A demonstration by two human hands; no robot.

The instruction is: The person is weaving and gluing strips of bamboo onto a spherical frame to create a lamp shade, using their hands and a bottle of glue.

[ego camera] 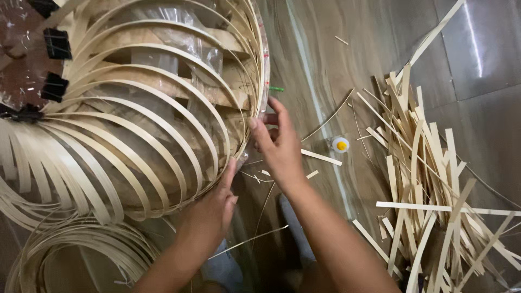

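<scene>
1. Right hand (pixel 277 144) pinches the rim of the bamboo-strip frame (pixel 135 119), fingertips pressed together on a strip end at its right edge.
2. Left hand (pixel 214 209) sits lower, fingers spread flat against the curved ribs.
3. Risk, as I read it: these bent strips look springy; a slack pinch could let one snap free.
4. The frame lies on the floor (pixel 325 65), pale ribs arching over plastic wrap, black binder clips (pixel 57 43) at its top-left, offcuts (pixel 429 179) piled to the right.
</scene>
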